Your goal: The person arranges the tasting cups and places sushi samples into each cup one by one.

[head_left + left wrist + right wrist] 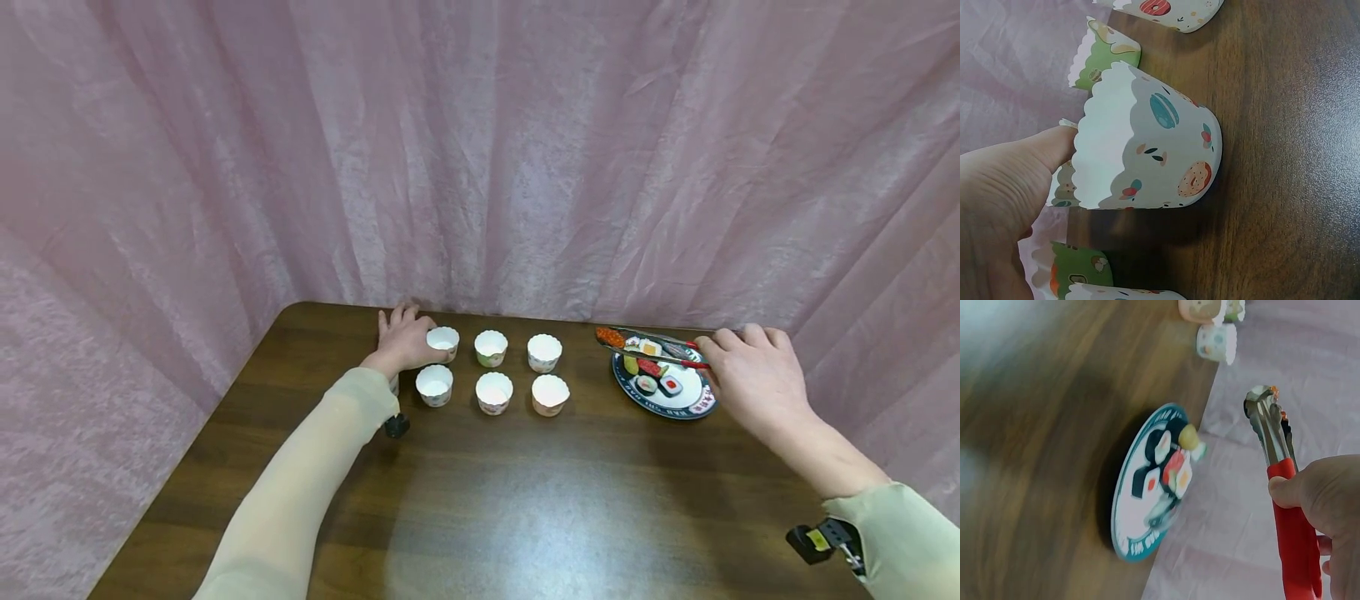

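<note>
My left hand [405, 343] holds the back-left paper baking cup [444, 337], thumb along its near side. In the left wrist view, a nearer baking cup [1166, 150] with doughnut prints hides much of that held cup. My right hand [757, 379] grips tongs [667, 360] by their red handles. Between the tongs' metal tips is an orange, roe-like sushi piece [611, 337], above the plate's left edge. Beneath the tongs, a white plate [686, 404] with a dark patterned rim bears several sushi pieces [649, 367].
More baking cups stand in two rows, including a green one [491, 347] at the back and a peach one [550, 396] in front. My left wrist partly covers another cup [394, 384]. A pink curtain [480, 167] hangs behind the brown wooden table [480, 500].
</note>
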`<state>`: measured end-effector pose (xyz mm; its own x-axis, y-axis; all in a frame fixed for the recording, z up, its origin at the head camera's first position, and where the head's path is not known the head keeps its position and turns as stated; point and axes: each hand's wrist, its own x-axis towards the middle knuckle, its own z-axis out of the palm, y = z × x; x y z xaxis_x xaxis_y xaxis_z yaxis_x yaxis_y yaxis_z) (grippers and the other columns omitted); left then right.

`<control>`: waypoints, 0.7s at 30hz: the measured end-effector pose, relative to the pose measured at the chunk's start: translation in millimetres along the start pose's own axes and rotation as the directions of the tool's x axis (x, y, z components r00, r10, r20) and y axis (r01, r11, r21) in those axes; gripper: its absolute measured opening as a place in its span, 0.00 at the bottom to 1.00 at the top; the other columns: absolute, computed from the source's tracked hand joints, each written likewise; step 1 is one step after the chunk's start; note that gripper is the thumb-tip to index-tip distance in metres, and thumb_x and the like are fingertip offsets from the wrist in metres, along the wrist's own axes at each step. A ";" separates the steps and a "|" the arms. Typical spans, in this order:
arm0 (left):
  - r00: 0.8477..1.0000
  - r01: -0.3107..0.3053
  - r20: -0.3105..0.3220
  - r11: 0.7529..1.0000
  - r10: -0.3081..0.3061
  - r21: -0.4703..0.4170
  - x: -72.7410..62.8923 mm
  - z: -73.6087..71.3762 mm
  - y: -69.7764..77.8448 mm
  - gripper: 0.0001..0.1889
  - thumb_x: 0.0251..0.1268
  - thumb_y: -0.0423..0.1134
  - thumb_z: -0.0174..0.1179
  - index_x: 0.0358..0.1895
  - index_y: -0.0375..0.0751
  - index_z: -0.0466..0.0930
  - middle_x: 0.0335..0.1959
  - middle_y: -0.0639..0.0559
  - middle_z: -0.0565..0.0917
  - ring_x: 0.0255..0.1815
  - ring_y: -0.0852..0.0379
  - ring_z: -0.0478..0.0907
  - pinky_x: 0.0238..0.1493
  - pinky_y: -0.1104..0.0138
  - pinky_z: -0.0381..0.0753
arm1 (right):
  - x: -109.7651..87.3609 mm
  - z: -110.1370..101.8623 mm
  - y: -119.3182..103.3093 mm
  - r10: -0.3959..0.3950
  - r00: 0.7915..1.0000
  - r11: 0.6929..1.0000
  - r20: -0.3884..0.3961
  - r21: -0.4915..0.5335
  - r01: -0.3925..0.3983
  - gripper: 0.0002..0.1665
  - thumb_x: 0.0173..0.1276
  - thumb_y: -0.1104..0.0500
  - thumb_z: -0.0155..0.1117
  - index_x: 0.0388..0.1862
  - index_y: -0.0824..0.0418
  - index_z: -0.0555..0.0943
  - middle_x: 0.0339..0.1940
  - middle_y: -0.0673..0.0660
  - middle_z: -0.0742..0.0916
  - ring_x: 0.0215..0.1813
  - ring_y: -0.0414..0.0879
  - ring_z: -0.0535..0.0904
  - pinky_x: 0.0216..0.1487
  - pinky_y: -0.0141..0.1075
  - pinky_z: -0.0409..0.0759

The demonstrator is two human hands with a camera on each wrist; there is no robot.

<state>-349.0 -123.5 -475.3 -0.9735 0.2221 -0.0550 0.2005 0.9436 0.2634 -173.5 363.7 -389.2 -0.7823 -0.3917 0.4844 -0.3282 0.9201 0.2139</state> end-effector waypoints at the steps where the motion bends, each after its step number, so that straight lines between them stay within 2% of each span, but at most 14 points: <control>1: 1.000 0.002 0.000 1.000 -0.002 0.000 0.1 0.2 -0.4 0.39 0.53 0.66 0.71 0.64 0.48 0.80 0.80 0.37 0.55 0.82 0.34 0.37 0.73 0.34 0.26 | 4.0 2.0 -2.9 -0.012 1.000 1.000 -0.004 0.000 0.012 0.20 0.53 0.62 0.76 0.46 0.64 0.84 0.38 0.61 0.85 0.41 0.62 0.74 0.46 0.62 0.69; 10: 1.000 0.020 -0.006 1.000 -0.020 -0.002 -1.4 -0.1 1.5 0.38 0.54 0.67 0.70 0.65 0.50 0.79 0.82 0.38 0.51 0.82 0.34 0.35 0.72 0.33 0.23 | 43.4 14.8 -29.8 -0.079 0.997 0.997 0.025 -0.026 0.079 0.18 0.58 0.61 0.76 0.47 0.63 0.86 0.39 0.59 0.86 0.43 0.61 0.76 0.51 0.60 0.71; 16: 0.999 0.030 -0.012 1.000 -0.030 -0.004 0.5 -0.7 3.5 0.39 0.52 0.68 0.70 0.65 0.51 0.80 0.83 0.40 0.48 0.82 0.34 0.35 0.72 0.32 0.24 | 66.6 23.0 -50.3 -0.103 0.995 0.994 0.013 -0.020 0.103 0.19 0.58 0.59 0.78 0.48 0.62 0.86 0.37 0.57 0.85 0.41 0.60 0.74 0.51 0.58 0.72; 21: 1.000 0.020 -0.018 1.000 -0.020 -0.015 4.2 1.1 2.5 0.38 0.52 0.68 0.71 0.64 0.51 0.81 0.83 0.40 0.48 0.82 0.34 0.35 0.71 0.31 0.23 | 85.5 30.1 -69.2 -0.122 0.993 0.992 -0.003 -0.016 0.122 0.21 0.59 0.56 0.79 0.49 0.62 0.86 0.39 0.57 0.86 0.42 0.59 0.75 0.53 0.56 0.72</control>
<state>-352.5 -119.9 -475.9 -0.9792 0.1983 -0.0430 0.1791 0.9442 0.2763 -233.6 266.8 -388.1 -0.7346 -0.5010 0.4575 -0.4124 0.8652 0.2852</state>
